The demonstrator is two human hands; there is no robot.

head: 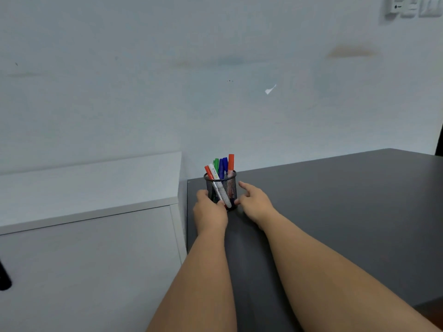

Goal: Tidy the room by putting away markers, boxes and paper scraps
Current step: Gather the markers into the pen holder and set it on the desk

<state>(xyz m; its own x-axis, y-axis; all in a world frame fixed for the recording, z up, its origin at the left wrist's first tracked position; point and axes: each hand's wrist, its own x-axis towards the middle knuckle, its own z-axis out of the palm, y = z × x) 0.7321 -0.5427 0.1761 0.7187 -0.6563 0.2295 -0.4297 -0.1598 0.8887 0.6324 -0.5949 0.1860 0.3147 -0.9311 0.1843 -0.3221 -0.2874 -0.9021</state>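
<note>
So from the head cam: there's a black mesh pen cup (220,188) standing upright near the back left corner of a dark grey table (335,200), right up by the wall. It's got a bunch of markers (221,167) stuck in it, all leaning a bit: two red ones, a green, a blue, and a white-bodied one.

Both arms are reaching straight out over the tabletop toward it. The left hand (209,210) is curled around the cup's left side, fingers wrapped on the mesh and the thumb coming across the lower front, so it looks like a proper grip. The right hand (254,202) is just beside the cup on the right; its fingers are loosely spread, one pointing up along the cup's side and a fingertip touching near the base. It's not closed on anything as far as I can tell.

Left of the table, just apart from it, sits a white cabinet (88,188), lower-looking top, plain front. Pale wall (167,80) behind everything, with a few smudges.
</note>
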